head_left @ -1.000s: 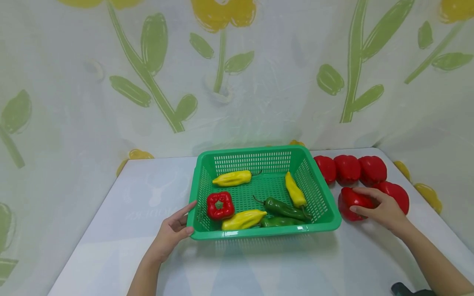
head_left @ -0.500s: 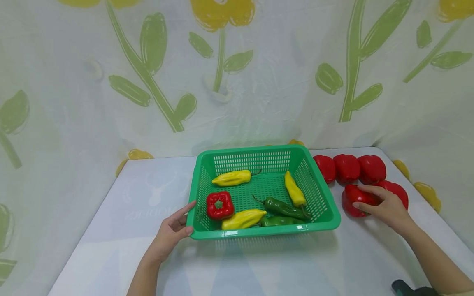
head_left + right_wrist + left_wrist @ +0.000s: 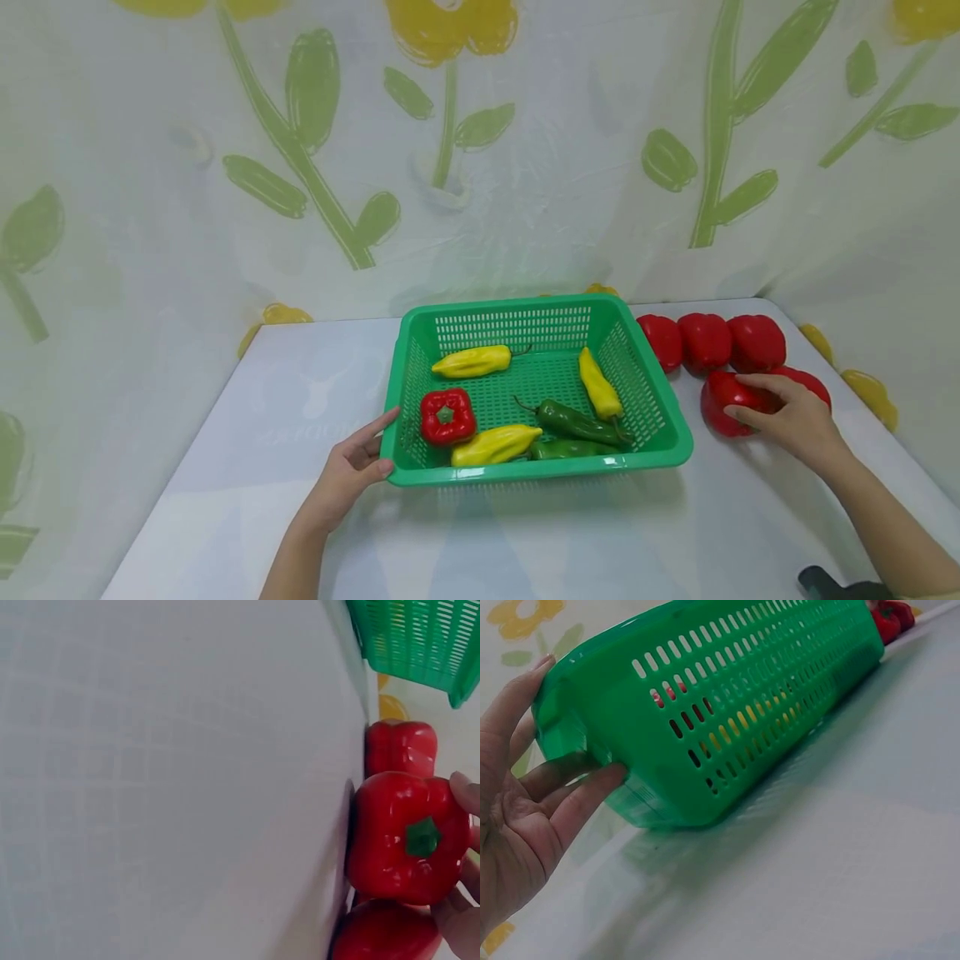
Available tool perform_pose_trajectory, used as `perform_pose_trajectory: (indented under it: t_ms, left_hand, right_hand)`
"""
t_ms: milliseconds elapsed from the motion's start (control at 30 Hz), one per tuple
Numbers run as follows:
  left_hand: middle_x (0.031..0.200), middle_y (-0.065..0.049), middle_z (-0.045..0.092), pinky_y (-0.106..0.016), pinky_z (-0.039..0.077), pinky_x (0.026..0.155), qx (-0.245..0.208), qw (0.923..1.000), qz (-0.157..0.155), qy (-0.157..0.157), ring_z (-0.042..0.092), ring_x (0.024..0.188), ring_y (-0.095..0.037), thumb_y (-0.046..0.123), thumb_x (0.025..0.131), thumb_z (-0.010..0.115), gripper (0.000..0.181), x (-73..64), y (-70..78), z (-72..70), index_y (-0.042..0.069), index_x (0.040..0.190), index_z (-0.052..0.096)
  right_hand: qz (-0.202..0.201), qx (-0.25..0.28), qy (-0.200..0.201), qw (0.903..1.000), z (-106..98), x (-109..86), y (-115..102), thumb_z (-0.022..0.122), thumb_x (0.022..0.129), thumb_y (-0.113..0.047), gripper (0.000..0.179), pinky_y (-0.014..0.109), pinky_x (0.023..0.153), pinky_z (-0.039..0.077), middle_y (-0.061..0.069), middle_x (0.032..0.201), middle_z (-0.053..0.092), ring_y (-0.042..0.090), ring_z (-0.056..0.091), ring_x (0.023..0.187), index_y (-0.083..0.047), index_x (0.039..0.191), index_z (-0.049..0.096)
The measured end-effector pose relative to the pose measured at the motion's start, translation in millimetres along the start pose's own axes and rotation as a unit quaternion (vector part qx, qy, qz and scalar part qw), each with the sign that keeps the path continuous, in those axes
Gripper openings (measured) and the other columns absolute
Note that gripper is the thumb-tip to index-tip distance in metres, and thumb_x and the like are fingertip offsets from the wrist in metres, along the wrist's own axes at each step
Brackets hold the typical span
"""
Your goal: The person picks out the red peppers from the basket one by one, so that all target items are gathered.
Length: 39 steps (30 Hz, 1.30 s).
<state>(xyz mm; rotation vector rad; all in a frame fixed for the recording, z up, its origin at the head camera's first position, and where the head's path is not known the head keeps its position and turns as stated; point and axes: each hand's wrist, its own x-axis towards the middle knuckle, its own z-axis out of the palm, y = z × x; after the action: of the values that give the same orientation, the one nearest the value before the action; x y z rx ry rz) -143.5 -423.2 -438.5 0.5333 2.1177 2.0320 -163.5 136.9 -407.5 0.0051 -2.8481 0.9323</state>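
My left hand [image 3: 348, 471] grips the left side of a green plastic basket [image 3: 525, 473]; in the left wrist view its fingers [image 3: 592, 791] are at the rim and end wall. Inside lie a red bell pepper [image 3: 447, 417], yellow peppers [image 3: 472, 362] and green peppers [image 3: 573, 422]. On the table right of the basket, my right hand [image 3: 795, 421] holds another red bell pepper [image 3: 722, 406] from its right side. The right wrist view shows that pepper's green stem [image 3: 423, 838], with fingertips [image 3: 463, 787] on its side; most of the hand is cut off there.
Several more red bell peppers [image 3: 705, 340] sit at the table's back right, one [image 3: 806, 383] partly behind my right hand. A dark object [image 3: 825, 585] shows beside the right forearm. A flower-printed curtain [image 3: 547, 167] closes off the back of the white table [image 3: 300, 400].
My right hand has shifted a little to the right and away with the red bell pepper, farther from the basket. The left hand and basket stay in place.
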Motion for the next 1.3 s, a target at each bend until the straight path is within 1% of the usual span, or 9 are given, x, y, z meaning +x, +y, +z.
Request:
perform_pose_trajectory:
  t_ms: [333,567,667,733,867,967,1133,1200,1300]
  left_hand:
    - [0.123,-0.033,0.055,-0.028,0.054,0.08,0.008,0.9999,0.0,0.008,0.065,0.099,-0.011,0.009,0.091,0.061,0.062,-0.3,1.7,1.7,0.0,0.145,0.032]
    - [0.12,-0.029,0.058,-0.027,0.054,0.081,0.001,0.9999,-0.011,0.008,0.065,0.096,-0.012,0.01,0.09,0.062,0.064,-1.7,2.2,3.9,0.002,0.146,0.032]
    - [0.121,-0.03,0.057,-0.027,0.054,0.081,0.003,0.9997,-0.024,0.008,0.065,0.095,-0.012,0.011,0.09,0.063,0.065,-1.9,3.0,3.6,0.004,0.147,0.031]
    - [0.122,-0.032,0.056,-0.027,0.054,0.081,0.004,0.9996,-0.026,0.011,0.065,0.096,-0.012,0.01,0.09,0.063,0.065,-2.2,3.3,3.8,0.004,0.147,0.031]
    - [0.121,-0.032,0.056,-0.027,0.054,0.081,-0.001,0.9997,-0.019,0.016,0.065,0.095,-0.012,0.01,0.09,0.063,0.066,-2.5,3.2,4.6,0.003,0.146,0.03]
    - [0.117,-0.028,0.06,-0.027,0.054,0.08,-0.004,0.9997,-0.015,0.017,0.065,0.093,-0.012,0.01,0.09,0.063,0.066,-2.5,1.8,6.1,0.003,0.146,0.03]
    - [0.114,-0.026,0.061,-0.027,0.054,0.08,-0.001,0.9997,-0.013,0.02,0.065,0.092,-0.012,0.008,0.09,0.062,0.065,-2.7,-0.3,7.7,0.002,0.146,0.03]
    - [0.115,-0.028,0.06,-0.027,0.054,0.08,0.002,0.9997,-0.012,0.022,0.065,0.093,-0.012,0.009,0.089,0.063,0.066,-2.6,0.0,7.4,0.002,0.146,0.03]
    - [0.115,-0.029,0.06,-0.027,0.054,0.079,0.003,0.9997,-0.009,0.022,0.065,0.093,-0.012,0.009,0.089,0.064,0.066,-1.6,1.3,6.0,0.001,0.146,0.031]
  right_hand:
    - [-0.002,0.009,-0.01,0.9999,-11,9.4,-8,0.074,0.082,-0.027,0.067,0.051,0.063,0.055,0.035,0.126,0.041,0.054,0.034,0.109,0.004,0.135,0.045]
    - [0.021,0.05,-0.029,0.9981,-17,9.4,-13,0.073,0.082,-0.031,0.076,0.052,0.066,0.055,0.034,0.135,0.036,0.055,0.03,0.116,0.001,0.141,0.037]
    - [0.02,0.059,-0.032,0.9975,-16,8.8,-14,0.073,0.082,-0.031,0.078,0.046,0.065,0.056,0.027,0.134,0.04,0.051,0.033,0.116,0.0,0.143,0.035]
    - [0.01,0.061,-0.034,0.9975,-18,9.9,-15,0.072,0.083,-0.03,0.076,0.039,0.064,0.057,0.013,0.13,0.047,0.039,0.039,0.114,-0.002,0.143,0.036]
    - [-0.017,0.051,-0.035,0.998,-25,17.3,-21,0.072,0.083,-0.03,0.074,0.034,0.063,0.057,-0.001,0.124,0.047,0.023,0.044,0.107,-0.003,0.142,0.037]
    - [-0.031,0.045,-0.04,0.9977,-31,21.7,-28,0.073,0.082,-0.03,0.076,0.037,0.063,0.057,0.011,0.13,0.045,0.024,0.044,0.107,-0.003,0.143,0.036]
    - [-0.046,0.041,-0.039,0.9974,-39,26.5,-41,0.074,0.081,-0.029,0.075,0.036,0.063,0.057,0.007,0.13,0.045,0.01,0.044,0.103,-0.008,0.143,0.037]
    - [-0.05,0.039,-0.039,0.9973,-38,28.0,-47,0.074,0.081,-0.03,0.075,0.039,0.064,0.057,0.007,0.131,0.045,0.014,0.046,0.105,-0.01,0.143,0.037]
    - [-0.062,0.036,-0.036,0.9968,-34,29.9,-57,0.074,0.082,-0.031,0.075,0.047,0.068,0.056,0.015,0.135,0.044,0.031,0.047,0.111,-0.01,0.144,0.037]
